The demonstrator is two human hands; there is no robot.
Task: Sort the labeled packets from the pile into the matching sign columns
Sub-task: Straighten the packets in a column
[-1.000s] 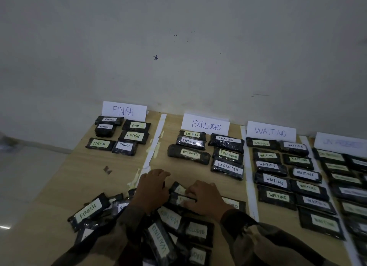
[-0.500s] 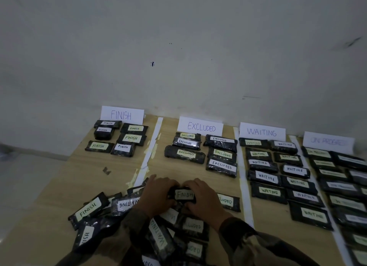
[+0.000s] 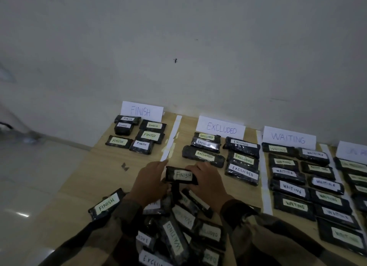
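A black packet labelled FINISH (image 3: pixel 181 176) is held above the pile between both my hands. My left hand (image 3: pixel 151 183) grips its left end and my right hand (image 3: pixel 206 183) grips its right end. Beneath them lies the pile of mixed black packets (image 3: pixel 178 232) with FINISH, WAITING and EXCLUDED labels. At the back stand the FINISH sign (image 3: pixel 142 111), the EXCLUDED sign (image 3: pixel 220 127) and the WAITING sign (image 3: pixel 289 137), each with rows of matching packets in front. A fourth sign (image 3: pixel 353 151) is cut off at the right edge.
White tape strips (image 3: pixel 171 138) divide the wooden table (image 3: pixel 111 166) into columns. A loose FINISH packet (image 3: pixel 106 204) lies at the pile's left. The wall rises right behind the signs, and the table's left edge drops to a tiled floor (image 3: pixel 29 186).
Both hands have lifted a FINISH packet out of the pile and carried it forward, away from me. The camera has swung a little to the left.
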